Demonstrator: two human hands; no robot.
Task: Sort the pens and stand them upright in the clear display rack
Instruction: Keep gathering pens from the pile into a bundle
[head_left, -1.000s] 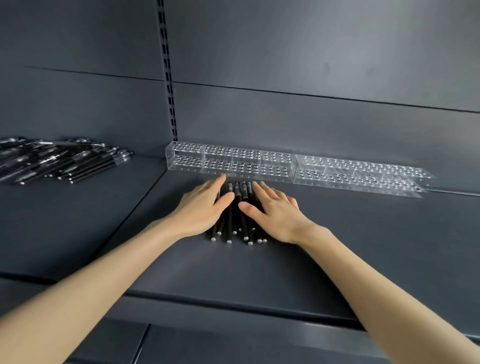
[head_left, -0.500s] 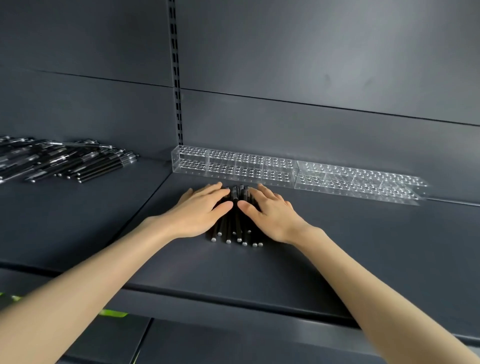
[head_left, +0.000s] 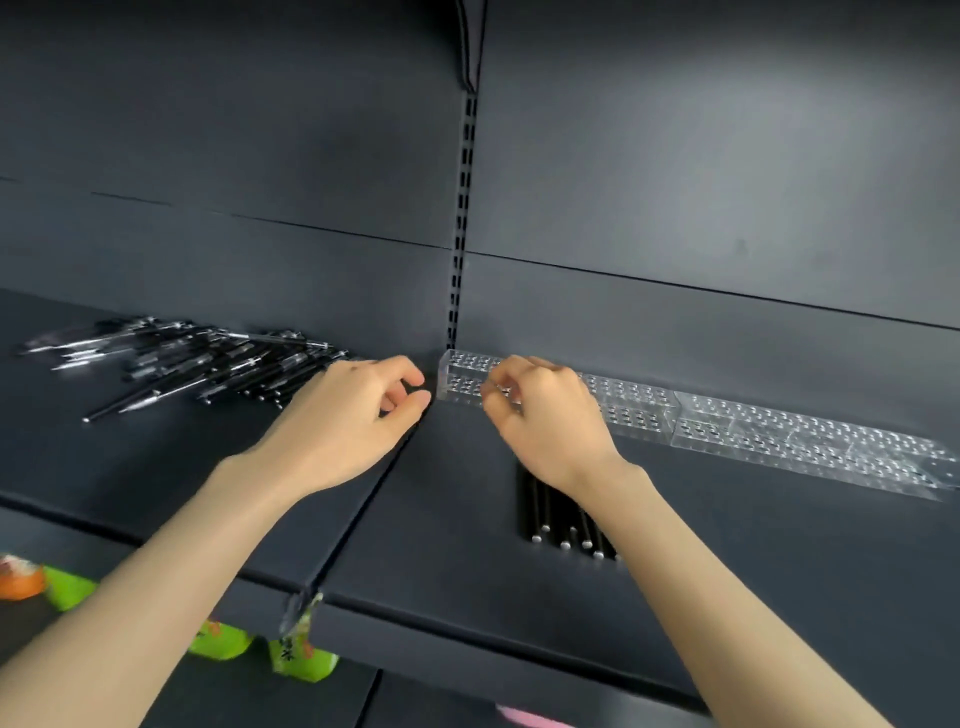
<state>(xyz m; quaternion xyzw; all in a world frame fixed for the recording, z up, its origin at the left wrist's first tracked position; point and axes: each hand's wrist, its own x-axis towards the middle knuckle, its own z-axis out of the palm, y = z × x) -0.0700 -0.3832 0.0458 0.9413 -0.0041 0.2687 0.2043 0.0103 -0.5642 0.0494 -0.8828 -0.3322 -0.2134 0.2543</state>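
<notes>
Curling inward, the fingers of the left hand (head_left: 353, 410) bring thumb and forefinger tip close together just left of the clear display rack (head_left: 779, 431); whether they pinch anything I cannot tell (the gap between them is only a dark blur). The right hand (head_left: 545, 415) is also curled, its knuckles up and its fingertips at the rack's left end, and what it holds, if anything, is hidden. Both hands are near each other but apart.

Under the right wrist, nearer than the rack, a bundle of black pens (head_left: 561, 525) lies flat on the dark shelf (head_left: 727, 545), silver ends pointing near. The rack runs along the far edge of the shelf toward the right, its rows of holes showing no pens. To the far left a heap of loose pens (head_left: 208, 364) lies fanned out flat. A slotted upright (head_left: 462, 234) rises on the back wall just behind the rack's left end. Below the shelf's near edge, at left, green packets (head_left: 223, 639) show.
</notes>
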